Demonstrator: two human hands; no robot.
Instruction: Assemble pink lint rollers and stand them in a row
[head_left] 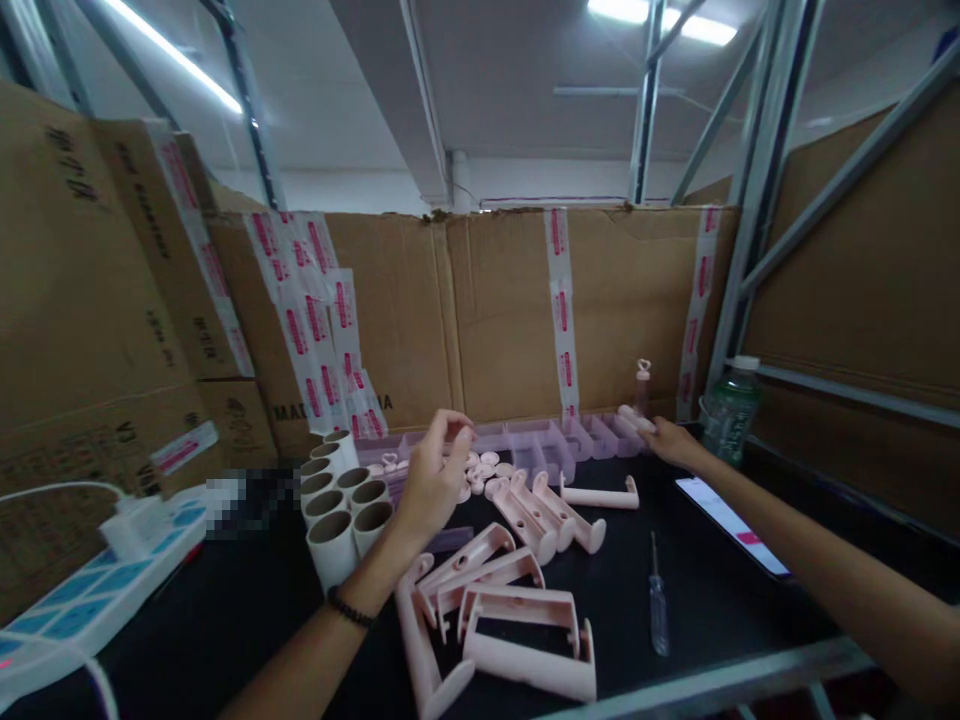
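- While the right hand stretches to the far purple trays, fingers closed on a pink peg, a steady wrist seems wise
- Nearer, the left hand hovers over pink brackets, fingertips pinched; what it holds, if anything, cannot be told

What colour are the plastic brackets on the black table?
The brackets are pale pink, best seen in the head view.

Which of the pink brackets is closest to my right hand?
The slim bracket lying crosswise in front of the purple trays, farthest right, is nearest your right hand. The rest sit bunched nearer your left hand.
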